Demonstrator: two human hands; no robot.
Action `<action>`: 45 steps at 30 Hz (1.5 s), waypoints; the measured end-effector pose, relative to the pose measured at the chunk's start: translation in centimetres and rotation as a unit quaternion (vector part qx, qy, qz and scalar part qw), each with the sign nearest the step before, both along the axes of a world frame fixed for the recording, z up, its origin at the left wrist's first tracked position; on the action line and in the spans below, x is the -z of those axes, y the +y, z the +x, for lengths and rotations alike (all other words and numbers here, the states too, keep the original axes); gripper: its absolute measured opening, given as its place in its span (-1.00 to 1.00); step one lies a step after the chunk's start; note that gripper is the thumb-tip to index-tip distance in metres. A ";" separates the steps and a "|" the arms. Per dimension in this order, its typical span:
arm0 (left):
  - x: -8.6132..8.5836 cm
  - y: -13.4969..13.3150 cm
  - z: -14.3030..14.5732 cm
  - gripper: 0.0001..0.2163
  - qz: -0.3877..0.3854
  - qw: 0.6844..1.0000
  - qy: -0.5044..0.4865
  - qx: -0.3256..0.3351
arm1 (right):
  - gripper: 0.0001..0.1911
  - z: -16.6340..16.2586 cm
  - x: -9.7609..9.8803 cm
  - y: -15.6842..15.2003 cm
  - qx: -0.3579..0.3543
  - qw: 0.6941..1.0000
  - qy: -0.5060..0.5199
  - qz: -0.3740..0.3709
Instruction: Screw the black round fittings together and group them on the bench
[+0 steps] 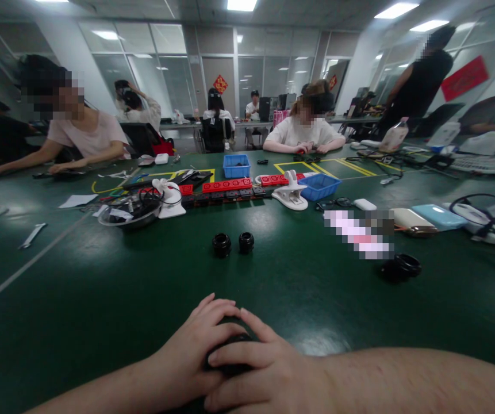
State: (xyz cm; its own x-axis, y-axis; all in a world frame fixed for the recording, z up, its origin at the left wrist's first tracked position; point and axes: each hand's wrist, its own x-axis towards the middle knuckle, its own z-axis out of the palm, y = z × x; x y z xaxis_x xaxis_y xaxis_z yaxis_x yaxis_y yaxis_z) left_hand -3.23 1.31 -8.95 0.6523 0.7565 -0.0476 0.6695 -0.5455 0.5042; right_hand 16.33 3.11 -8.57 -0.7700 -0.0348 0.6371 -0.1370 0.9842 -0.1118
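Note:
At the near edge of the green table, both my hands close around a black round part [232,368], mostly hidden by the fingers. From the left side my left hand [195,342] curls over it. My right hand [268,368] wraps it from the right, its fingers crossing in front and its fingertips meeting the left ones. Beyond my hands stand two black ribbed, ring-shaped parts, one on the left [221,245] and a slightly smaller one [246,243] beside it. Another black ring-shaped part [402,267] lies farther right.
Across the middle sit a clear bowl [130,221] of black pieces, red strips [227,185], a white clip stand [291,195] and blue bins [236,165]. A wrench [34,236] lies left. A pale blue case [439,217] and cables lie right. Other people sit around the table.

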 end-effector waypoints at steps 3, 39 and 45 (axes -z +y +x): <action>0.0 -0.1 -0.2 -0.54 -0.004 1.000 -0.001 0.002 | -0.73 -0.1 -0.9 -0.3 0.070 0.995 0.063 -0.040; 0.2 0.1 -0.2 -0.51 -0.011 1.000 0.014 0.008 | -0.72 -0.1 0.5 0.3 -0.022 0.997 -0.069 0.008; -0.1 0.0 -0.1 -0.58 -0.010 1.000 0.004 0.007 | -0.76 0.1 -0.5 0.0 0.022 0.996 0.080 -0.029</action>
State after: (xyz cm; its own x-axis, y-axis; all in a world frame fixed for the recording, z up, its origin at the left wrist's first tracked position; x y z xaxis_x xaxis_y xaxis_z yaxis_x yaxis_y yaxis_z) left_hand -3.37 1.33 -8.87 0.6631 0.7455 -0.0681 0.6653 -0.5452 0.5101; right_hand 16.48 3.14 -8.09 -0.6579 0.0364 0.7522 -0.1155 0.9821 -0.1486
